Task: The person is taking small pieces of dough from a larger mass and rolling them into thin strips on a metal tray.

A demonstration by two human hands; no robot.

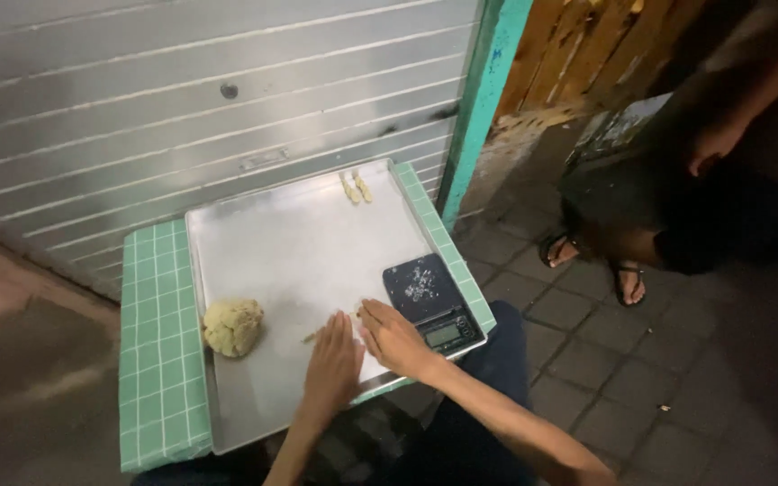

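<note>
My left hand (333, 363) and my right hand (392, 336) lie flat, side by side, fingers together, on a large metal tray (299, 234). A thin bit of dough (310, 338) sticks out just left of my left fingertips; what lies under the palms is hidden. A pale yellow lump of dough (233, 327) sits on the tray to the left of my hands. Two small rolled dough pieces (357, 188) lie at the tray's far right corner. A black digital scale (432, 301) with crumbs on it rests right of my right hand.
The tray sits on a small table with a green checked cloth (157, 342) against a corrugated metal shutter (182, 108). A teal post (483, 90) stands behind it. Another person crouches at the right in sandals (628, 283) on a paved floor.
</note>
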